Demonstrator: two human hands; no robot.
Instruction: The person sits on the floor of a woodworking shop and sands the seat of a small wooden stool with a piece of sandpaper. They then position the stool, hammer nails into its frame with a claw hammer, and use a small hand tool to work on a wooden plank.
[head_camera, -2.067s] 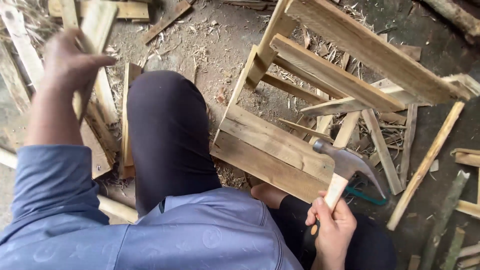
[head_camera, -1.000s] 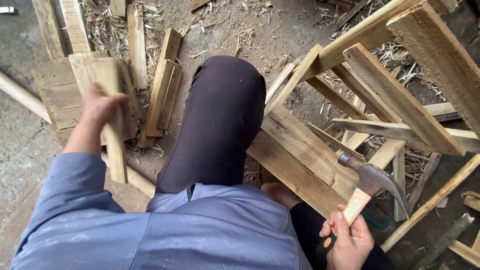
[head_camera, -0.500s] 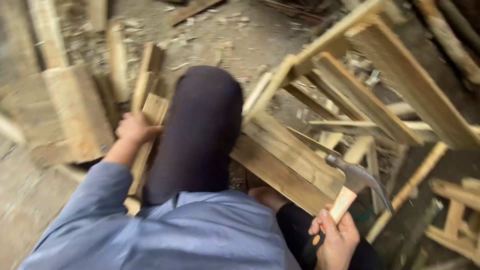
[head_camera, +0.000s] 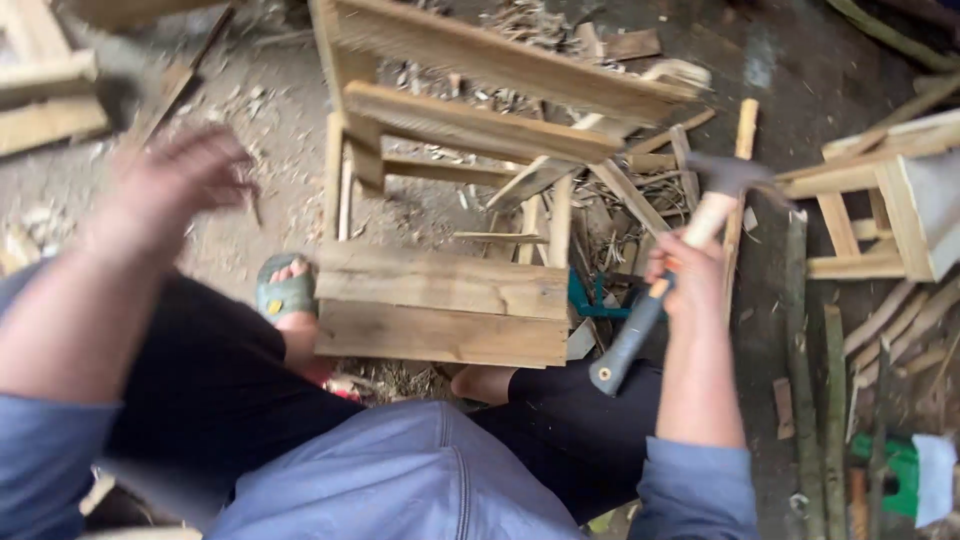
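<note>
One hammer is in hand: the right hand is wrapped closed around its pale wooden shaft, just above the dark grey grip sleeve that angles down toward the person's lap. Its dark metal head, blurred, points up and away beside a thin upright stick.

Two broad rough-sawn boards, laid edge to edge, form the near end of a slatted wooden frame lying on the ground just left of that hand. Beyond them, two more wide planks cross the frame higher up, joined by narrow battens and several loose splintered strips. A teal object shows between the boards and the hammer.

One left hand, heavily blurred, is raised in the air with fingers spread apart and nothing in it, over dirt strewn with shavings.

One foot in a grey-green sandal rests against the left edge of the two boards. The person wears black trousers and a blue-grey jacket.

At right stands a second pale wooden frame, and several thin round poles lie along the ground below it. More planks are stacked at far left.
</note>
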